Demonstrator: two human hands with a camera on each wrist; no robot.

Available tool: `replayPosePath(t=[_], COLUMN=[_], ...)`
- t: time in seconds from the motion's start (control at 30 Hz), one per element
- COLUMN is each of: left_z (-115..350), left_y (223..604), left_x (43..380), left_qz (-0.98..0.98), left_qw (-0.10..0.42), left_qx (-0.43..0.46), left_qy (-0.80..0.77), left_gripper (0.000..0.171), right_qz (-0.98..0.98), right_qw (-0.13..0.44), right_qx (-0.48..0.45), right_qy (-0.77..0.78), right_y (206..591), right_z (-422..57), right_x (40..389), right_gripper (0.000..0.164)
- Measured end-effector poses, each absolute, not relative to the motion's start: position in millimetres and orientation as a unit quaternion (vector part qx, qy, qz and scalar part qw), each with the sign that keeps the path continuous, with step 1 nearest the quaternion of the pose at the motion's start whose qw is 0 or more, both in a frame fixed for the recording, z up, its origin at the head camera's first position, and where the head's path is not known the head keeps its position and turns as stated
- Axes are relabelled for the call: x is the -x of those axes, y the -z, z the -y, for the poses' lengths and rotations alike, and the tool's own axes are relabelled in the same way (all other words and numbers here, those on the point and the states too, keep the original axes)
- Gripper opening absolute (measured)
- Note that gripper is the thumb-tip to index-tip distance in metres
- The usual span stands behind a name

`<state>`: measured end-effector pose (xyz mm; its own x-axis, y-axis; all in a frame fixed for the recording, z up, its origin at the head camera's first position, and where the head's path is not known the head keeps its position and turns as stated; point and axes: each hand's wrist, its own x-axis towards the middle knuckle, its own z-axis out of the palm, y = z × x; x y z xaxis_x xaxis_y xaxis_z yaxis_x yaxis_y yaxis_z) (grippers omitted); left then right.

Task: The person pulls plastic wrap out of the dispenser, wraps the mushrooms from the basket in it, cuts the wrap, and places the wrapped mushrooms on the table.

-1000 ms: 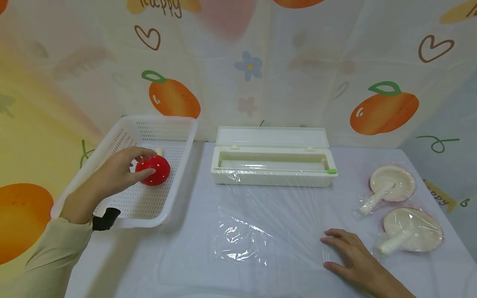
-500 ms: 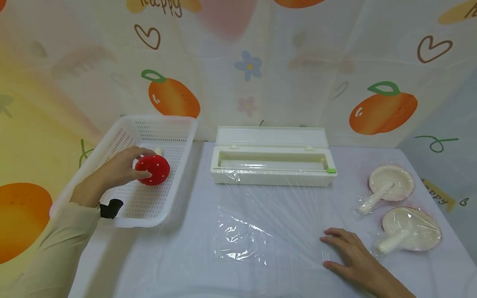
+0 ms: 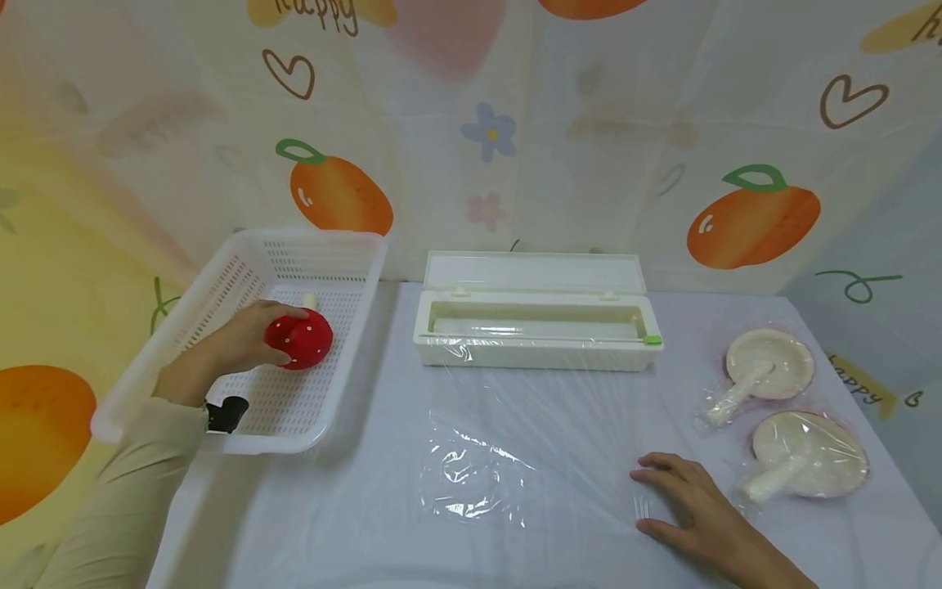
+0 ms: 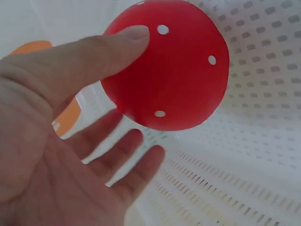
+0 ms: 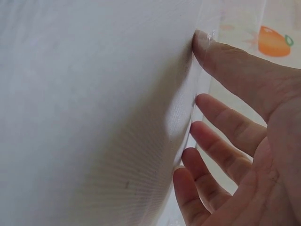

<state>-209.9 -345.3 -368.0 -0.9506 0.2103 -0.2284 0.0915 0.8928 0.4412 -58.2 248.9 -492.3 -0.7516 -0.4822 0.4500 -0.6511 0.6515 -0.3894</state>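
A red toy mushroom [image 3: 312, 340] with white dots and a pale stem is in a white perforated basket [image 3: 275, 444] at the left. My left hand [image 3: 237, 339] reaches into the basket and grips the red cap [image 4: 181, 77], thumb on top and fingertips at its lower edge. Clear plastic wrap [image 3: 545, 458] stretches from a cream wrap dispenser [image 3: 540, 354] toward the table's front. At the wrap's right edge, my right hand [image 3: 695, 515] rests its spread fingertips; the right wrist view shows thumb and fingers [image 5: 218, 146] against the white surface.
Two mushrooms wrapped in clear film, an upper one [image 3: 783, 364] and a lower one [image 3: 820, 458], lie at the right with undersides up. The dispenser's lid [image 3: 533, 272] stands raised at the back. A printed cloth [image 3: 589, 164] hangs behind the table.
My left hand has closed from hovering over the red mushroom to gripping its cap, and the cap has tilted slightly. My right hand stays in place at the wrap's edge.
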Motion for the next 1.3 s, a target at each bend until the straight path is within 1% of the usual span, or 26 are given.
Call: replayPosePath(t=[0.37, 0.6, 0.8, 0.87, 1.1, 1.3], left_z=[345.9, 345.4, 345.3, 346.0, 344.0, 338.5], left_y=[373.1, 375.3, 379.1, 379.3, 375.5, 371.2], left_x=[212.3, 209.3, 208.4, 208.8, 209.9, 207.0], left_qz=[-0.971, -0.968, -0.949, -0.945, -0.956, -0.958], left_qw=[0.133, 0.142, 0.169, 0.169, 0.140, 0.159], left_qx=[-0.034, -0.040, -0.057, -0.062, -0.083, -0.053], left_qy=[-0.194, -0.205, -0.260, -0.272, -0.244, -0.234], left_gripper=[0.084, 0.079, 0.087, 0.089, 0.081, 0.083], right_qz=[0.899, 0.897, 0.900, 0.900, 0.908, 0.902], right_qw=[0.148, 0.157, 0.151, 0.150, 0.137, 0.146], right_qx=[-0.305, -0.307, -0.309, -0.307, -0.290, -0.302], right_qy=[-0.278, -0.275, -0.268, -0.269, -0.270, -0.273], right_y=[492.9, 495.4, 493.4, 492.1, 488.2, 490.1], right_z=[-247.7, -250.8, -251.9, -251.5, -250.2, -250.0], right_x=[58.0, 60.1, 63.1, 63.7, 64.3, 65.4], right_gripper=[0.061, 0.061, 0.058, 0.058, 0.057, 0.058])
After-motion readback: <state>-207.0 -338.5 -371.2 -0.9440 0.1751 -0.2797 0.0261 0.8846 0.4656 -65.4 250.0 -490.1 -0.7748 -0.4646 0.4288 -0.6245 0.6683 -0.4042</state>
